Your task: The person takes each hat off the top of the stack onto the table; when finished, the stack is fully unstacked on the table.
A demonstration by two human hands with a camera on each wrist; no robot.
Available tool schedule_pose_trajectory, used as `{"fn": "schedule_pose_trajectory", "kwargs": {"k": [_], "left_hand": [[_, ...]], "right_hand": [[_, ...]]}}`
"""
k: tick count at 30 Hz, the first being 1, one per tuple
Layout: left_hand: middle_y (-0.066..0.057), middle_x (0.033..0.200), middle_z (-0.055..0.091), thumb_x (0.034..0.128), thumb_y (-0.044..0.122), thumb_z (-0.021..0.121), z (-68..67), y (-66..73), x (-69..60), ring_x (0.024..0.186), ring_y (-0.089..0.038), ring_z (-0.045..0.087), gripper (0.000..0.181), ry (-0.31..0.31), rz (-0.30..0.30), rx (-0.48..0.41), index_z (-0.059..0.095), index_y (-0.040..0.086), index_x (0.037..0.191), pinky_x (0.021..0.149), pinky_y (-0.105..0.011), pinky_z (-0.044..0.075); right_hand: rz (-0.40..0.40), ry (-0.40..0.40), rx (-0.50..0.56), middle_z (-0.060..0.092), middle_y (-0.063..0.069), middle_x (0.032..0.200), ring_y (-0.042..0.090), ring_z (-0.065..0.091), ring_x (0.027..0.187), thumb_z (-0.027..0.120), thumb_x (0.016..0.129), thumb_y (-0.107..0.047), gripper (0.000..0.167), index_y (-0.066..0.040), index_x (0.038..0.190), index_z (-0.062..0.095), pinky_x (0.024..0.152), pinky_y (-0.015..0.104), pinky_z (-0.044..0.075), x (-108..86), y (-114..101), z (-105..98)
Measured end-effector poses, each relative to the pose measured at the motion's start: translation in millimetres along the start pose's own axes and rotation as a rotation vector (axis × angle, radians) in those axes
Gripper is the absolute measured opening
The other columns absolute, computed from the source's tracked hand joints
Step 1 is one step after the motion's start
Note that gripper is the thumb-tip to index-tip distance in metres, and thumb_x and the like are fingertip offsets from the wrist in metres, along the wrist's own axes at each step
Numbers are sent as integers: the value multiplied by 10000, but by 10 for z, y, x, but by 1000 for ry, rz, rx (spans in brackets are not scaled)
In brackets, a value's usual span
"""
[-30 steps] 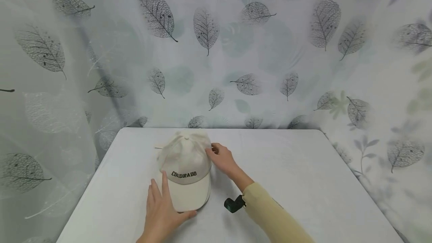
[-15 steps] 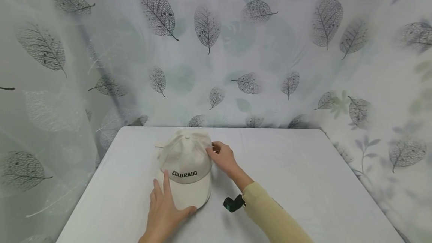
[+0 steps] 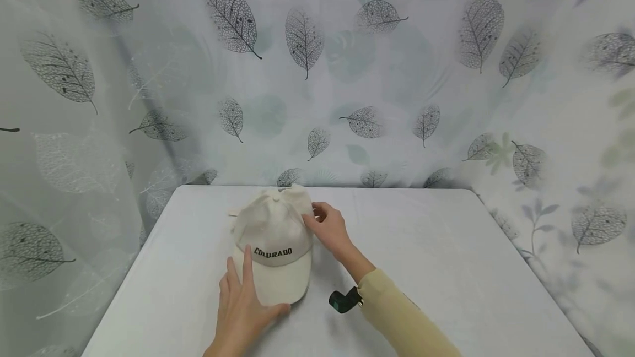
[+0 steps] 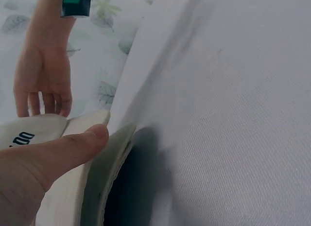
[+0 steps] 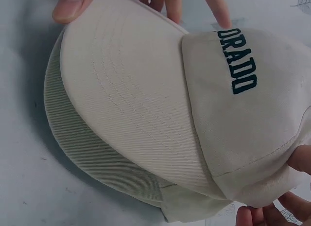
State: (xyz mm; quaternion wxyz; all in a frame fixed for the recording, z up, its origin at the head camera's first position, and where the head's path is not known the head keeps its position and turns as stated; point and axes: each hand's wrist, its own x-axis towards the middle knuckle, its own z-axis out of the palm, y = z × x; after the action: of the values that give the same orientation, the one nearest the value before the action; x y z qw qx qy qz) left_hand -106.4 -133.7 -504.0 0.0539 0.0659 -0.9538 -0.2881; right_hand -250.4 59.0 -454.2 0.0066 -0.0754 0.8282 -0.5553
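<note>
A cream baseball cap (image 3: pixel 275 236) lettered COLORADO lies brim toward me on the white table. Beneath its brim shows a second, greenish brim (image 5: pixel 97 155), most of whatever it belongs to being hidden. My left hand (image 3: pixel 240 296) rests against the brim's left side with long, straight fingers. Its thumb (image 4: pixel 77 146) lies at the brim's front edge and the index finger touches near the lettering. At the cap's right side, my right hand (image 3: pixel 327 230) pinches the fabric, the thumb (image 5: pixel 302 159) on the outside and the other fingers lower down at the edge.
A leaf-patterned curtain (image 3: pixel 317 92) hangs behind and beside the white table (image 3: pixel 421 247). A small black device (image 3: pixel 343 300) sits at my right wrist, by the yellow sleeve (image 3: pixel 397 313). A pale strap (image 3: pixel 233 213) sticks out left of the cap.
The top cap has shifted slightly away from me and to the right, and its back right part has risen a little. Both hands keep their places on it, with the left moving slightly along.
</note>
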Motion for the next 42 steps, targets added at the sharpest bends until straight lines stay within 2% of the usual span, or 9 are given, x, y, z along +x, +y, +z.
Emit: {"fn": "schedule_pose_trajectory", "kwargs": {"k": [4,10,14,17,22,29,33,38,42], "left_hand": [[-317,1574,59,530,649,890,-36,92,-35,1320,-475,255,1472,91,44,13,-52,267,1595,909,-640,435],[-312,1563,160,525,654,892,-68,311,-69,1241,-440,340,1414,278,201,-18,103,193,1604,761,-556,530],[-289,1562,217,567,622,893,-84,495,-64,1176,-401,382,1337,331,276,-69,178,144,1592,778,-515,525],[-275,1565,235,615,585,885,-92,634,-64,1150,-368,388,1284,296,284,-141,199,89,1580,868,-503,488],[-235,1599,179,671,570,857,-67,864,-76,1170,-314,362,1244,158,235,-229,189,25,1568,969,-486,439],[-241,1611,110,661,464,904,46,1179,-49,1364,-416,265,1175,3,243,-261,286,-44,1522,1065,-540,364],[-265,1606,80,652,373,929,156,1328,-34,1399,-481,217,1152,-74,281,-271,297,-69,1508,1088,-558,329],[-296,1580,140,673,333,924,342,1500,-13,1372,-478,279,1077,-74,356,-267,346,-86,1480,1070,-537,368],[-261,1575,196,650,362,935,546,1636,55,1312,-366,357,1075,-48,417,-265,386,-67,1469,1038,-465,426]], "right_hand": [[-40,21,33,648,73,1137,200,613,984,697,926,-299,434,-77,1289,614,794,351,550,-30,-104,-79],[-56,57,150,638,91,1170,220,632,1015,698,930,-281,423,-69,1286,618,840,369,552,-51,-229,-281],[-34,102,227,628,75,1200,222,628,1011,707,927,-267,392,-86,1267,629,841,360,549,-61,-276,-453],[4,159,275,615,83,1195,228,623,1014,724,917,-265,394,-84,1254,631,846,363,546,-81,-309,-589],[51,231,299,592,124,1196,240,598,1037,734,913,-247,436,-51,1283,609,863,358,534,-108,-311,-826],[115,276,253,553,147,1248,229,550,1056,697,942,-266,483,-28,1341,566,883,323,506,-151,-190,-1211],[154,302,209,536,151,1251,212,560,1034,680,951,-299,506,-25,1356,551,870,285,511,-196,-69,-1420],[184,322,150,540,144,1254,171,580,1002,669,949,-369,547,-16,1351,555,845,243,517,-274,105,-1682],[207,347,106,532,150,1283,139,570,1011,647,959,-385,575,8,1365,539,843,206,507,-347,243,-1913]]}}
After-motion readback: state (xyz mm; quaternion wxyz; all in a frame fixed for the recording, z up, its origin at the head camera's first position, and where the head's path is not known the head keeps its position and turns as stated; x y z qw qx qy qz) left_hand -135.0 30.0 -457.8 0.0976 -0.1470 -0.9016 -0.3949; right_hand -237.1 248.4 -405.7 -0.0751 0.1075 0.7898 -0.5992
